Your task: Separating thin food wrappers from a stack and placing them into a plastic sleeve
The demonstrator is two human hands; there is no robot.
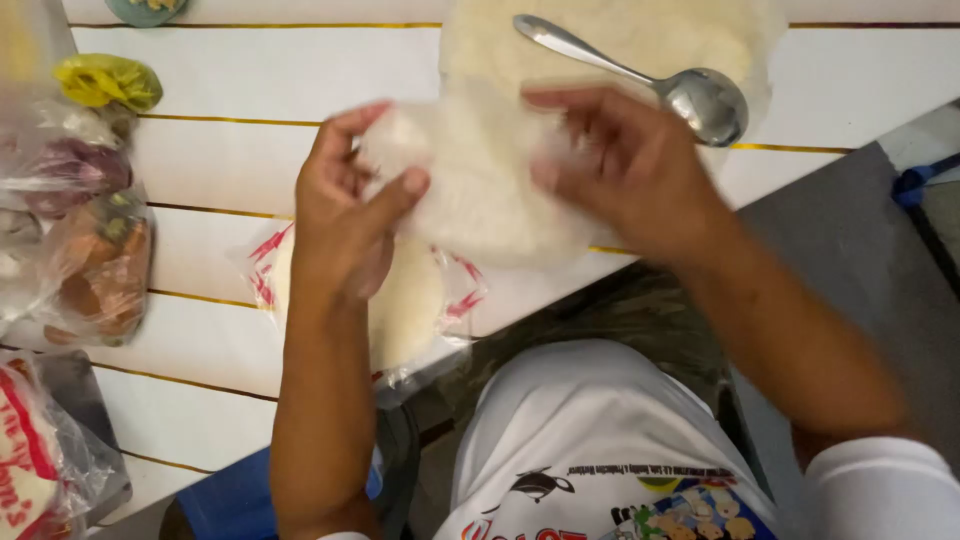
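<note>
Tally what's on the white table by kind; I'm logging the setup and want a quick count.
Round wrappers: 2, one held by the left hand and right hand at, one flat under the spoon
Spoon: 1
Wrapper packet: 1
Vegetable bags: at least 2, clear and blurred
Yellow bag: 1
Total: 7

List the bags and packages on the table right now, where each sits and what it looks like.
Clear bag with red print: under the left hand, holding pale flat rounds.
Clear bag of vegetables: left edge, orange and green inside.
Clear bag of purple produce: above it.
Yellow bag: top left, crumpled.
Red-and-white printed bag: bottom left corner.
</note>
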